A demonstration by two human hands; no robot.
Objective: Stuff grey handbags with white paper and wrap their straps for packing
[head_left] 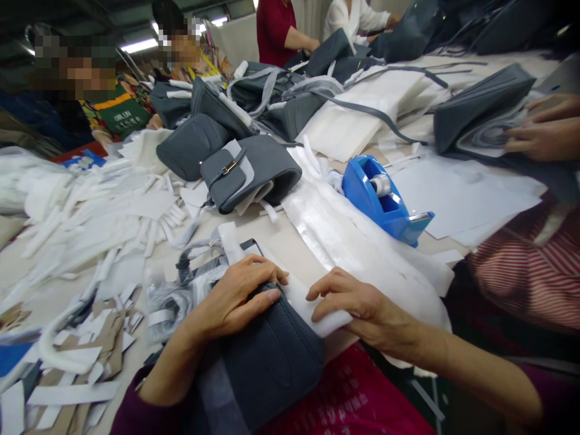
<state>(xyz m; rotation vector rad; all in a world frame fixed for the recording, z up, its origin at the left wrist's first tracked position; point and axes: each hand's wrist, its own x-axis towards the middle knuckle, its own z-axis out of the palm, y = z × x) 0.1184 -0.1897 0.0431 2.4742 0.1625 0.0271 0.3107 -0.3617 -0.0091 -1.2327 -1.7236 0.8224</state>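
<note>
A dark blue-grey bag point(272, 356) lies at the front edge of the table, close to me. My left hand point(247, 296) rests on its upper edge, thumb and fingers closed on it. To the right of the bag, my right hand point(347, 299) has curled fingers closed on a white foam strip point(328, 321), which runs along the bag's side. Wrapped straps and clear plastic point(170, 302) lie beside my left wrist.
Beyond my hands are a blue tape dispenser point(378, 199), white foam sheets point(348, 226) and a buckled bag point(254, 172). Card scraps point(90, 344) lie at left. A co-worker's hands point(546, 127) touch another bag point(484, 109) at right. Other people stand behind the table.
</note>
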